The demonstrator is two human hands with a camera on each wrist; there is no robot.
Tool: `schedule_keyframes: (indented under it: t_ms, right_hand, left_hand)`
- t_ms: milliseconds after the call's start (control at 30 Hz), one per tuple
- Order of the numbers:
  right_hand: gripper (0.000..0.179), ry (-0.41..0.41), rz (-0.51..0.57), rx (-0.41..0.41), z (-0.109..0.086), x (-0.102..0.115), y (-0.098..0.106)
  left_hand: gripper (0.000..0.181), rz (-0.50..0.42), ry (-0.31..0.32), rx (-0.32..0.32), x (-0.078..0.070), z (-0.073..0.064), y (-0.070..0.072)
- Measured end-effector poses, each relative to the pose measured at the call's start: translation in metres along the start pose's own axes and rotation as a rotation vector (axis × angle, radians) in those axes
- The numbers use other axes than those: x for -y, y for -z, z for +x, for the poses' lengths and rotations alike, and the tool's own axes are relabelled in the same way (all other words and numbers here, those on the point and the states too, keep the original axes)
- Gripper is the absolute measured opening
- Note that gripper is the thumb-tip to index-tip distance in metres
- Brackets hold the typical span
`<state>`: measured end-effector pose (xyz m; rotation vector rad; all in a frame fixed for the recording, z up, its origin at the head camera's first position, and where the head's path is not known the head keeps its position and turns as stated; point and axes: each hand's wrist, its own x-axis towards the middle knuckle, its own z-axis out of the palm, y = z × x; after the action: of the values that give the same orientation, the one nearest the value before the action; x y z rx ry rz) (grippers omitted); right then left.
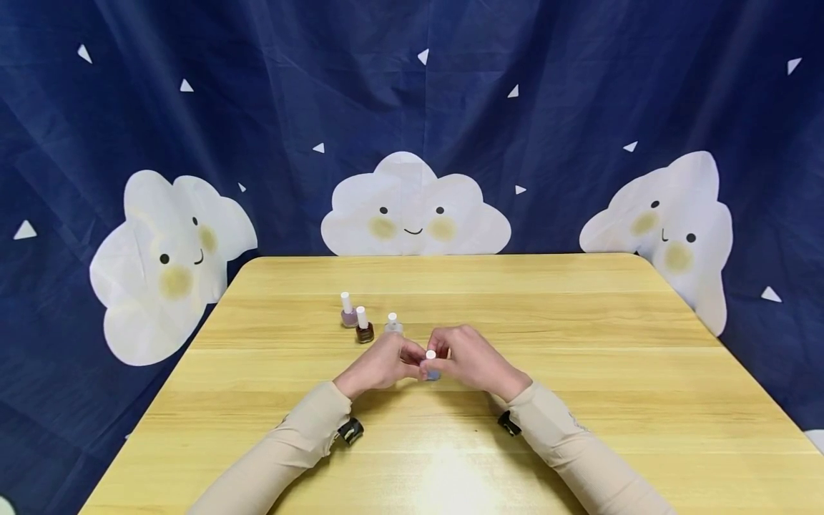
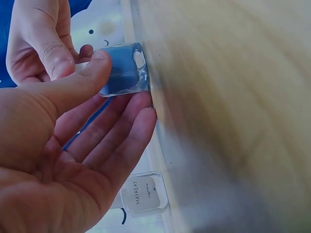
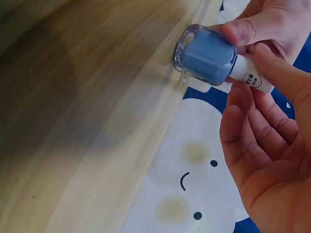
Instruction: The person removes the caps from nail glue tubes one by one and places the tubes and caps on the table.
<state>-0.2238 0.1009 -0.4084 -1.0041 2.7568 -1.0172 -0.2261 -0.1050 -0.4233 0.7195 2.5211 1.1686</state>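
Note:
A nail polish bottle (image 3: pixel 206 56) with blue polish stands upright between both hands, close over the table. My left hand (image 1: pixel 383 361) grips its glass body, the thumb (image 2: pixel 99 65) on the near side and fingers behind. My right hand (image 1: pixel 473 357) pinches the white cap (image 3: pixel 251 74) between thumb and fingers; the cap sits on the bottle's neck. Just beyond my left hand stands a clear-looking bottle (image 2: pixel 143 194) with a white cap and the lettering MAYREAY, partly hidden by that hand in the head view.
Left of the hands stand a dark brown nail polish bottle (image 1: pixel 365 332) and a pale purple one (image 1: pixel 349 317), both white-capped. The wooden table (image 1: pixel 579 307) ends at a navy curtain (image 1: pixel 547 43) with printed clouds. Black wrist straps (image 1: pixel 350 430) hang below the sleeves.

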Motion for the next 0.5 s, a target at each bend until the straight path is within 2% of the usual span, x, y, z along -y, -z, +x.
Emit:
schedule_keyframes:
  t_ms: [300,500]
  right_hand:
    - [0.016,0.073,-0.032,-0.02,0.0002,0.0004,0.0013]
    - [0.006,0.094,-0.008,0.009,0.0003,0.0001,0.003]
  left_hand:
    - [0.016,0.011,0.01,0.01,-0.0008,-0.0006,0.0003]
    - [0.014,0.012,0.008,0.01,0.0004,-0.0003,0.0002]
